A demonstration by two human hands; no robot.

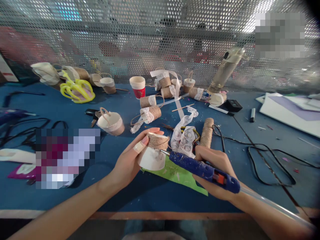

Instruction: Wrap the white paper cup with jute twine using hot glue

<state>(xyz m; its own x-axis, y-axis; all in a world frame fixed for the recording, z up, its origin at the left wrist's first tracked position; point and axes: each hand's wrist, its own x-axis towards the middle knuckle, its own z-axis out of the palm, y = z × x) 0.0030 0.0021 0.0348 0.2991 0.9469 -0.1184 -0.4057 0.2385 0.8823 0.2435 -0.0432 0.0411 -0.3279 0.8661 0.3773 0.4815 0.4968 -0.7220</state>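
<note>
Left hand pinches your twine-wrapped white paper cup (152,158), angled likely for nozzle (164,152) access | right hand (217,160) curls round your blue plastic glue gun (197,165)

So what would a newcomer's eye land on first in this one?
Probably the blue glue gun in the right hand, its tip at the twine-wrapped white cup that the left hand holds, front and centre. After that, likely the bright yellow basket-like piece at the back left and the red-and-white paper cup at the back, near the middle.
</note>
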